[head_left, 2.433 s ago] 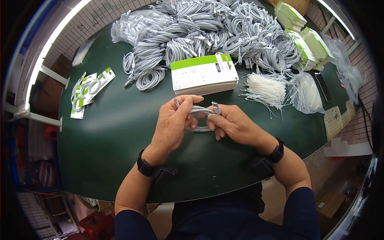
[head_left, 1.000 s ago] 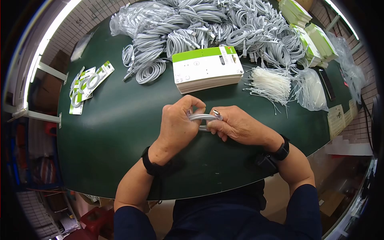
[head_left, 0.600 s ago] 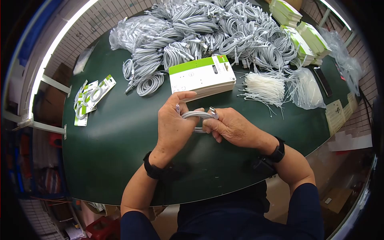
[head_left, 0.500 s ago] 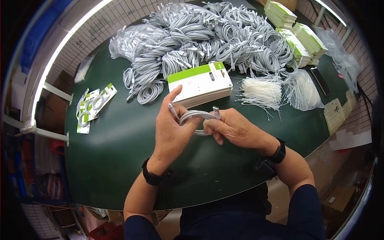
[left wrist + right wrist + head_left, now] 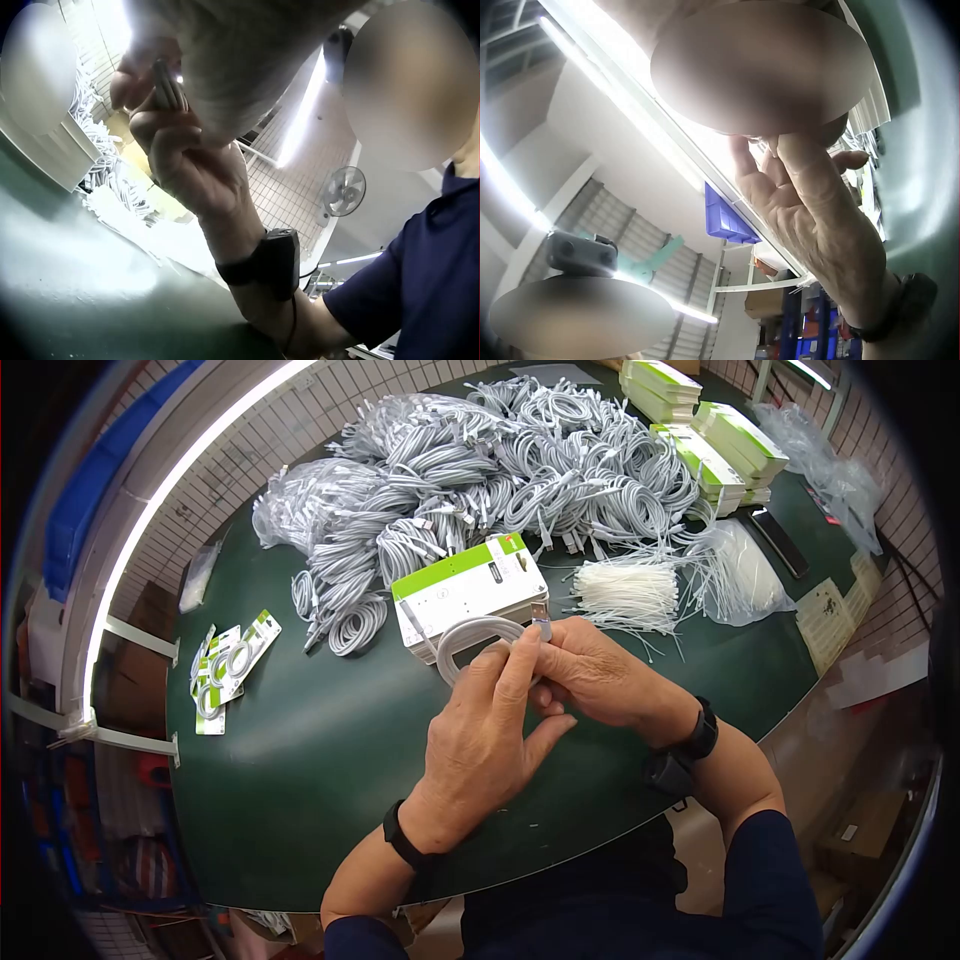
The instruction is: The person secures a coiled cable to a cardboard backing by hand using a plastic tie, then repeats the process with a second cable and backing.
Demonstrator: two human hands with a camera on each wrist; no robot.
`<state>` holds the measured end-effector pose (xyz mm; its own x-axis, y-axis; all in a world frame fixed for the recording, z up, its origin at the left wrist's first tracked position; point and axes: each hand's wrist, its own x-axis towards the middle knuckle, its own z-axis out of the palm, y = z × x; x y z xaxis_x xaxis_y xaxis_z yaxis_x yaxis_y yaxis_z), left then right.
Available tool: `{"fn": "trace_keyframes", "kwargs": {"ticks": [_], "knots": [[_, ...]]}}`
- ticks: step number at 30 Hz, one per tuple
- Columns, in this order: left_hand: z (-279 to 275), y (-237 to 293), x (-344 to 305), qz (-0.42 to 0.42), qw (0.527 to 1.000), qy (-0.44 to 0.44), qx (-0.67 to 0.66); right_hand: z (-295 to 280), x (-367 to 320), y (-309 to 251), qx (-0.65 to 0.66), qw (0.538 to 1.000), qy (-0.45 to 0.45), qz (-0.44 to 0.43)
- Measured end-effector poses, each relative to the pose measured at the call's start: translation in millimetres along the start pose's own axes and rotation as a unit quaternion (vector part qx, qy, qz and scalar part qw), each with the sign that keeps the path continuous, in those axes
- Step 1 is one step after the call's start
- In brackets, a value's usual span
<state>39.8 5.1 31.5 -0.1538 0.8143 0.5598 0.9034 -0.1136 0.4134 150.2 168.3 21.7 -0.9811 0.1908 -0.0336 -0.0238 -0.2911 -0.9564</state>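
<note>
A grey USB cable, wound into a coil, is held up in front of the white-and-green card stack. My right hand pinches the coil's right side between thumb and fingers, with the metal USB plug standing up there. My left hand reaches across the coil from the front, its index finger stretched to the base of that plug and its thumb spread away to the right. The cable's other end rises on the coil's left. In the left wrist view, the right hand grips the cable strands.
Behind lies a large heap of coiled cables. White zip ties and a bag of them sit at right, beside a black phone. Carded cables lie at left; more card stacks stand at the back right.
My left hand has left the coil's left side and swung right, its index finger now by the plug. My right hand keeps its pinch. The head view has shifted.
</note>
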Motion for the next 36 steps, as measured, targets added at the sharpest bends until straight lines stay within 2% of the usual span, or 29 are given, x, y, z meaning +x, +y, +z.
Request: {"fn": "trace_keyframes", "kwargs": {"ticks": [4, 5, 8, 11, 13, 16, 20, 26, 28, 30, 31, 33, 36], "knots": [[-2.2, -3.8, 7.8, -0.002, 0.999, 0.004, -0.034, 1.2, -2.9, -5.1, 0.027, 0.999, 0.029, 0.019], [-1.2, -7.1, 7.9, 0.021, 0.999, 0.022, -0.026, 0.8, -3.1, -7.0, 0.024, 0.999, 0.033, 0.022], [2.4, -18.0, 4.3, 0.076, 0.995, 0.064, -0.011, -5.3, 0.3, 1.3, 0.088, 0.995, 0.019, -0.049], [1.6, -24.7, 1.6, 0.102, 0.99, 0.089, -0.026, -3.8, 2.9, 6.0, 0.176, 0.983, -0.009, -0.042], [-1.1, -28.8, 0.5, 0.12, 0.986, 0.108, -0.039, 1.2, 2.1, -2.7, 0.173, 0.985, 0.012, -0.029], [-13.7, -22.1, -3.9, 0.092, 0.992, 0.067, -0.056, 4.9, 1.4, -9.3, 0.16, 0.987, 0.027, -0.015], [-19.3, -21.0, 1.9, 0.098, 0.989, 0.066, -0.087, 6.3, 0.5, -9.8, 0.157, 0.987, 0.035, -0.007], [-29.3, -25.0, 6.9, 0.116, 0.986, 0.076, -0.094, 9.0, 1.3, 7.9, 0.188, 0.981, -0.001, -0.044], [-29.9, -27.3, 7.5, 0.113, 0.984, 0.096, -0.097, 9.6, 1.7, 4.7, 0.028, 0.994, 0.025, -0.104], [-32.9, -26.7, 9.0, 0.107, 0.983, 0.105, -0.104, 7.5, 0.6, 0.6, -0.139, 0.973, 0.058, -0.173], [-34.9, -26.1, 9.4, 0.103, 0.983, 0.11, -0.107, 4.5, -1.5, -5.7, -0.225, 0.949, 0.043, -0.217], [-39.7, -26.4, 9.7, 0.11, 0.984, 0.094, -0.107, 2.5, -5.6, -26.1, -0.387, 0.872, 0.012, -0.299], [-43.5, -24.5, 9.9, 0.128, 0.984, 0.069, -0.105, 6.7, -3.0, -38.2, -0.465, 0.821, -0.019, -0.332]]}}
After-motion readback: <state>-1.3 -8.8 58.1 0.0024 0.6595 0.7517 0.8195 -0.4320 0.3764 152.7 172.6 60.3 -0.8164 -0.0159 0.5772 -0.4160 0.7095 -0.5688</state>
